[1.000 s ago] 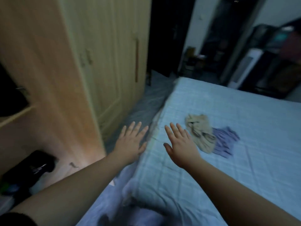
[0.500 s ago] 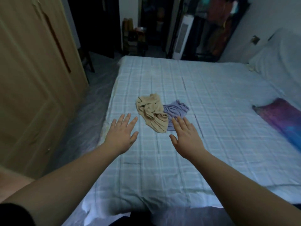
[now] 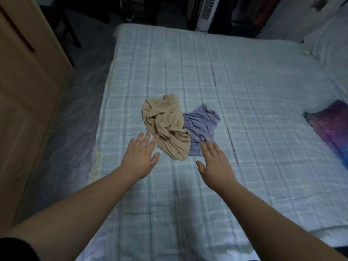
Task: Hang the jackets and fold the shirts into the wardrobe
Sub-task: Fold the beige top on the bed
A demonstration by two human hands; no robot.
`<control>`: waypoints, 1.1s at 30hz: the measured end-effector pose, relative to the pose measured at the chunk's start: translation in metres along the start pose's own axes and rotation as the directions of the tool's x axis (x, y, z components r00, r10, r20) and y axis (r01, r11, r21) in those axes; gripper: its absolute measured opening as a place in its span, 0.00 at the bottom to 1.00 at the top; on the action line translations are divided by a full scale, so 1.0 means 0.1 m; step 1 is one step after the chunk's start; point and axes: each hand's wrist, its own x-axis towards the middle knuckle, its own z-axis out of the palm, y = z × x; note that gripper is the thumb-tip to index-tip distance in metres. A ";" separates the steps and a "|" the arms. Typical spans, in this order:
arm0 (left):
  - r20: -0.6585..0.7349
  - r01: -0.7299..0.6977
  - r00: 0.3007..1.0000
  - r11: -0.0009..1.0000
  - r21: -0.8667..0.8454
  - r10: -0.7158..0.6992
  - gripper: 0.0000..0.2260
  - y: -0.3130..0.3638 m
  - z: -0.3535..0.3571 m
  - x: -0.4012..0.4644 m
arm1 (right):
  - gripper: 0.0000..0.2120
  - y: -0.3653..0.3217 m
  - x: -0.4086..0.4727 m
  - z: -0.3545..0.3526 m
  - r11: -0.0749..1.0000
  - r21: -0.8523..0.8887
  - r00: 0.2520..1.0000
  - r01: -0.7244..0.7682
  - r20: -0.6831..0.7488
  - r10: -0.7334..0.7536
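Left hand [image 3: 140, 158] and right hand [image 3: 216, 162] spread, empty; we should pinch the tan shirt [image 3: 166, 127] at its shoulders to lift it untangled.

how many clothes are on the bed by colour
tan garment: 1
lavender garment: 1
purple-pink patterned fabric at the bed's right edge: 1, cannot tell if it is clothing
total: 2 garments, 3 with the patterned fabric
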 end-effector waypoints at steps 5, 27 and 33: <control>0.066 0.046 0.997 0.997 -0.066 -0.041 0.33 -0.09 0.38 0.39 | 0.32 0.24 0.50 0.42 0.998 0.033 0.996 -0.049 0.081 0.047; 0.128 0.172 0.980 0.972 -0.161 -0.152 0.31 -0.45 1.42 1.28 | 0.19 0.27 2.24 2.15 0.938 0.269 0.894 -0.218 0.440 0.081; 0.187 0.115 0.979 0.975 -0.192 -0.079 0.33 -0.21 1.50 0.89 | 0.10 0.35 1.33 1.97 0.910 0.366 0.942 -0.195 0.330 0.069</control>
